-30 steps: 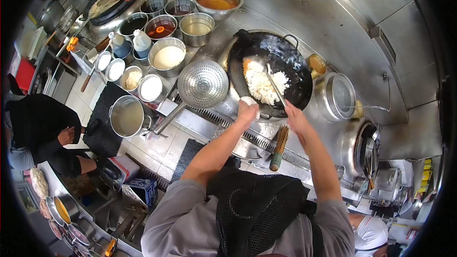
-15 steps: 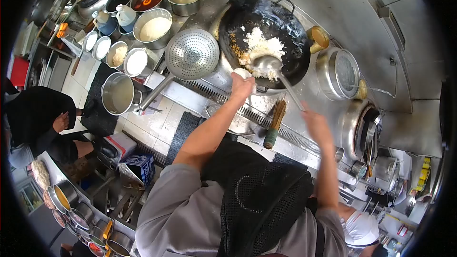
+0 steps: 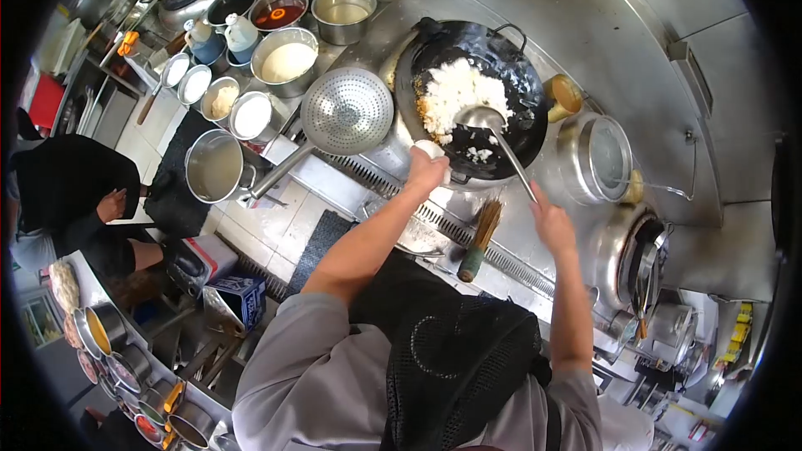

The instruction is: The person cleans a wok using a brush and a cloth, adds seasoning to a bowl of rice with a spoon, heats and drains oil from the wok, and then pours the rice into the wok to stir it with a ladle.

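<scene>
My left hand (image 3: 428, 169) is closed around a folded white cloth (image 3: 430, 149) at the near left rim of a black wok (image 3: 528, 88). White rice (image 3: 459, 92) with yellowish-brown bits along its left side lies in the wok. My right hand (image 3: 551, 221) grips the long handle of a metal ladle (image 3: 482, 118). The ladle's bowl rests against the near side of the rice, and a few loose clumps lie below it. Beneath the wok, a bamboo brush (image 3: 482, 238) with a green-wrapped end lies on the stove edge. The part of the rim under the cloth is hidden.
A perforated strainer (image 3: 347, 111) sits left of the wok, its handle reaching toward a steel pot (image 3: 214, 165). Sauce and seasoning containers (image 3: 285, 55) crowd the upper left. A lidded pot (image 3: 595, 159) stands on the right. A person in a black apron (image 3: 75, 179) is at far left.
The rice now forms a broader mound higher in the wok. The ladle has shifted slightly, and my right hand is lower in view. My left hand stays at the rim; the whole view has shifted.
</scene>
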The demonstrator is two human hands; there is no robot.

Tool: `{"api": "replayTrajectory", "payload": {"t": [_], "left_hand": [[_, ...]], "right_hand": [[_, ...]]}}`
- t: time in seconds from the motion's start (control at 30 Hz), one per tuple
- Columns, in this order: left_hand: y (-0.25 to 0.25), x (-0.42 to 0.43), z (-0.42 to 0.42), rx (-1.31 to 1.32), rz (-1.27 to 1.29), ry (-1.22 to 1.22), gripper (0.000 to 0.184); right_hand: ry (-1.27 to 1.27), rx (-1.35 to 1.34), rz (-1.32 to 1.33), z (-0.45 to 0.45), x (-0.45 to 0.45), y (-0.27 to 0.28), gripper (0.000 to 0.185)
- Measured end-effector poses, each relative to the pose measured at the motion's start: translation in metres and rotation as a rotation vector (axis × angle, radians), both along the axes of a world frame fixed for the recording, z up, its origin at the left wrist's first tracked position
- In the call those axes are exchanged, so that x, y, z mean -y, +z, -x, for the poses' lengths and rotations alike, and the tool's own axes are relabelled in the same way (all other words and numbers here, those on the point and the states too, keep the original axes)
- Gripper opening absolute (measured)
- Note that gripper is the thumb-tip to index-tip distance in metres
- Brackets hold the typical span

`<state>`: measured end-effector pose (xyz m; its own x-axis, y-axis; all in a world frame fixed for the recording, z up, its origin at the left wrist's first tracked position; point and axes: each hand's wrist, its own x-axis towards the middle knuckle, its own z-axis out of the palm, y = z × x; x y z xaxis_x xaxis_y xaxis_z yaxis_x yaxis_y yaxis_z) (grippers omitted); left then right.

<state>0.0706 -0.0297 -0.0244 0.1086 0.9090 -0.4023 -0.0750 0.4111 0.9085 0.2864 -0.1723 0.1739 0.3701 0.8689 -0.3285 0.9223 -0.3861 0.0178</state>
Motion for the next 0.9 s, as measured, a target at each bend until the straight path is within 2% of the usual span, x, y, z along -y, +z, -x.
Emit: {"api": "replayTrajectory", "payload": {"t": [0.07,0.1,0.17,0.23,0.3,0.37,0.4,0.43,0.47,0.53,0.57,0.6,0.67,0.7,0.77,0.83,0.9], "left_hand": [[0.006,-0.004,0.004,0.023,0.034,-0.069,0.066],[-0.012,-0.007,0.0,0.009,0.044,-0.066,0.067],[-0.003,-0.007,0.004,-0.021,0.049,-0.079,0.066],[0.002,-0.008,0.005,-0.039,0.045,-0.081,0.066],[0.004,-0.01,0.007,-0.035,0.038,-0.094,0.065],[-0.008,-0.01,0.004,-0.001,0.03,-0.09,0.064],[-0.011,-0.009,0.002,0.022,0.032,-0.084,0.063],[-0.005,-0.007,0.002,-0.016,0.027,-0.079,0.061],[-0.002,-0.006,0.001,-0.016,0.015,-0.078,0.061],[0.001,-0.003,0.002,-0.103,-0.041,-0.057,0.061],[-0.002,-0.004,0.001,-0.123,-0.072,-0.039,0.06],[-0.005,-0.004,0.002,-0.124,-0.078,-0.037,0.06],[-0.007,-0.004,0.002,-0.117,-0.063,-0.046,0.061],[-0.012,-0.006,0.001,-0.13,-0.066,-0.052,0.062],[-0.027,-0.01,-0.002,-0.144,-0.087,-0.052,0.063],[-0.025,-0.012,-0.002,-0.158,-0.11,-0.044,0.063],[-0.015,-0.01,0.002,-0.129,-0.082,-0.061,0.063]], "right_hand": [[0.135,-0.193,-0.266,-0.023,-0.006,0.01,0.039],[0.09,-0.125,-0.196,-0.012,-0.003,0.051,0.038],[0.136,-0.083,-0.144,-0.012,0.01,0.105,0.037],[0.194,-0.029,-0.096,-0.012,0.009,0.116,0.036],[0.054,0.063,0.042,-0.003,0.001,0.091,0.039],[0.021,0.143,0.062,-0.015,-0.022,0.011,0.046],[0.175,-0.01,-0.228,-0.046,-0.026,-0.061,0.048],[0.329,-0.171,-0.517,-0.072,-0.028,-0.109,0.05],[0.33,-0.168,-0.528,-0.061,-0.034,-0.096,0.05],[-0.477,-0.897,-0.302,-0.008,-0.047,-0.048,0.05],[-0.535,-1.015,-0.406,0.007,-0.046,-0.04,0.048],[-0.53,-1.018,-0.411,0.014,-0.051,-0.042,0.048],[-0.51,-0.82,-0.589,0.024,-0.061,-0.049,0.049],[-0.404,-0.635,-0.671,0.021,-0.075,-0.076,0.051],[-0.361,-0.615,-0.641,0.02,-0.099,-0.147,0.052],[-0.312,-0.596,-0.611,0.024,-0.104,-0.144,0.053],[-0.519,-1.2,-0.401,0.045,-0.088,-0.08,0.055]]}}
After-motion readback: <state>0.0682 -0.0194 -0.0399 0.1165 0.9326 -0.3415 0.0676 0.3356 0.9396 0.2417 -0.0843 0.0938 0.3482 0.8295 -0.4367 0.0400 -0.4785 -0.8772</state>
